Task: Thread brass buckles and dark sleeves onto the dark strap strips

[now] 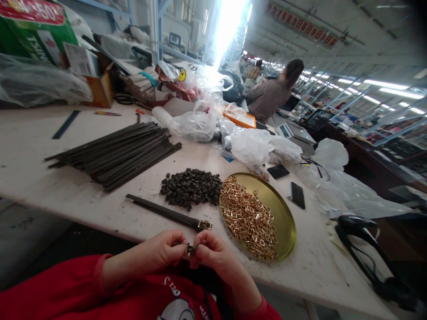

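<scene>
Close to my body, beyond the table's near edge, my left hand (171,247) and my right hand (213,253) meet fingertip to fingertip. Pinched between them is a small gold buckle (189,249), with a dark bit of strap at it. Fingers cover most of both pieces. On the table just past my hands lies a small bundle of dark straps (163,210), gold buckles (204,225) at its right end. A round gold tray (285,222) to the right holds a heap of loose gold buckles (247,218). Small dark strap loops (191,186) form a pile beside it.
Long dark strips (113,151) lie stacked at the left. Clear plastic bags (250,144) and boxes (100,84) crowd the back. A phone (297,195) and headphones (363,258) are at the right. Another person (271,95) is farther back.
</scene>
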